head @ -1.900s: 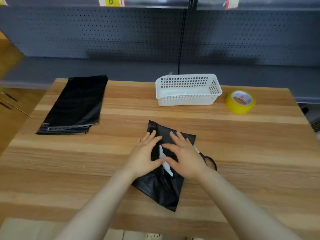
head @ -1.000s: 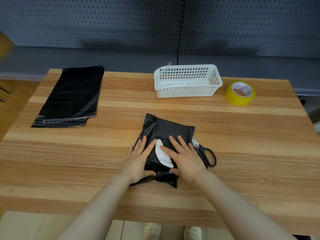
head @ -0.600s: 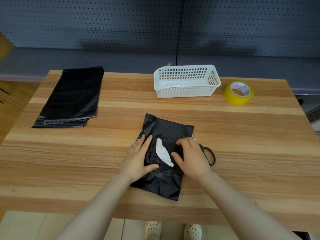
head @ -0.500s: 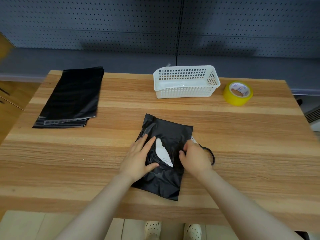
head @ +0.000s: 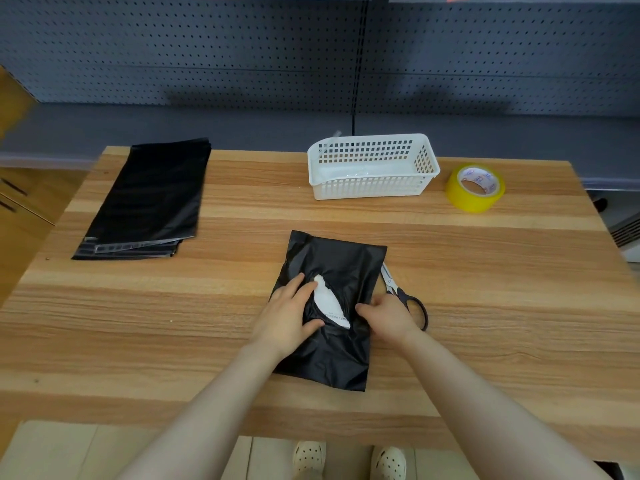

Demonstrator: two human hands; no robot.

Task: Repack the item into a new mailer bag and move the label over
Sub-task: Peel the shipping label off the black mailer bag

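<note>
A black mailer bag (head: pixel 341 265) lies flat in the middle of the wooden table (head: pixel 485 271), with a white label (head: pixel 329 303) showing crumpled on its front. My left hand (head: pixel 287 317) lies flat on the bag's left part, fingers straight, beside the label. Just right of the label, my right hand (head: pixel 386 315) has its fingers curled and grips the bag's right edge. A stack of new black mailer bags (head: pixel 149 202) lies at the table's far left.
Black-handled scissors (head: pixel 407 299) lie right of the bag, partly under my right hand. A white perforated basket (head: pixel 372 168) stands at the back centre, a yellow tape roll (head: pixel 474 187) at the back right. A grey pegboard shelf stands behind the table.
My right hand has slid from lying flat on the bag beside the label to its right edge and curled its fingers there. My left hand has stayed flat on the bag.
</note>
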